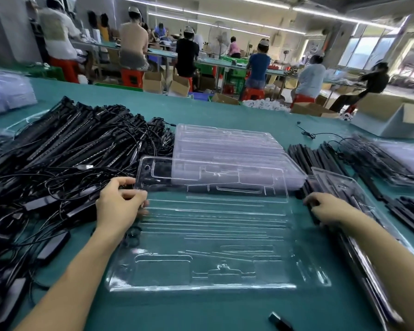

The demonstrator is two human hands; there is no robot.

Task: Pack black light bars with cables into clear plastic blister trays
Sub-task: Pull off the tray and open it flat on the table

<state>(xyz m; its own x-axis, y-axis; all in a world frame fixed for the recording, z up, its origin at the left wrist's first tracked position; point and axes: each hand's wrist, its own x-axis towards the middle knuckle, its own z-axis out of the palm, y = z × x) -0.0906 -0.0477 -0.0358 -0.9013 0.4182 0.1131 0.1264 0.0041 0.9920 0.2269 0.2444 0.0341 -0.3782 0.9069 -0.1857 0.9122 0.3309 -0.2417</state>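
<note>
While the empty clear plastic blister tray lies flat on the green table, the left hand pinches its left rim between thumb and curled fingers. Right of the tray, the right hand curls its fingers over black light bars; blur hides whether they grip one. Loading seems about to begin: a bar must next be seated in a groove. Left of the tray sprawls a tangled pile of bars and cables, likely to snag; behind it sits a stack of clear trays.
</note>
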